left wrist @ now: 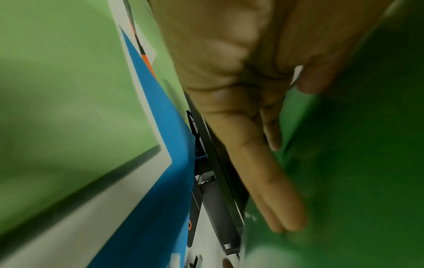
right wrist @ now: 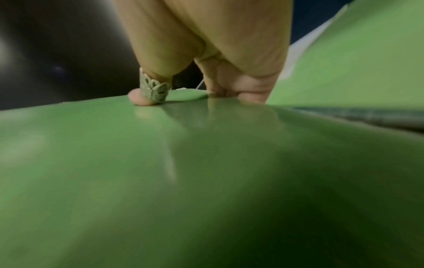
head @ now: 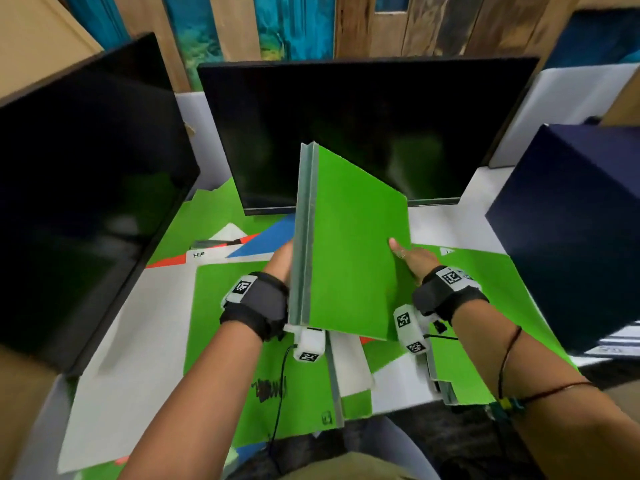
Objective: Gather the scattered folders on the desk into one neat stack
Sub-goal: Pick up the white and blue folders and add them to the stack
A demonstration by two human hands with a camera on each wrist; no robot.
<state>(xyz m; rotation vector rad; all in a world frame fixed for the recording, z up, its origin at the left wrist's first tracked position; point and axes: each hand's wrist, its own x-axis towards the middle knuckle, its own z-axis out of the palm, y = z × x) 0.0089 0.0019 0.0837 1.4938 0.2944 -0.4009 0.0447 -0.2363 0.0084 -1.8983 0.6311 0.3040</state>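
Observation:
A green folder (head: 353, 244) with a grey spine is held tilted up off the desk, spine to the left; the spine shows two grey strips. My left hand (head: 280, 259) lies behind the spine, its straight fingers (left wrist: 263, 172) flat against the folder's back face (left wrist: 355, 163). My right hand (head: 412, 256) pinches the right edge, with the ringed thumb (right wrist: 142, 98) on the green cover (right wrist: 206, 181) and the other fingers below. More folders lie on the desk: a green one (head: 235, 323) under my left arm, another green one (head: 485, 289) on the right, and a blue one (head: 266, 240) behind.
A dark monitor (head: 346, 133) stands straight ahead and a second one (head: 86, 185) at the left. A dark blue box (head: 571, 220) stands at the right. An orange and white folder marked HR (head: 173, 260) lies at the back left. White desk (head: 446, 220) shows beside the monitor.

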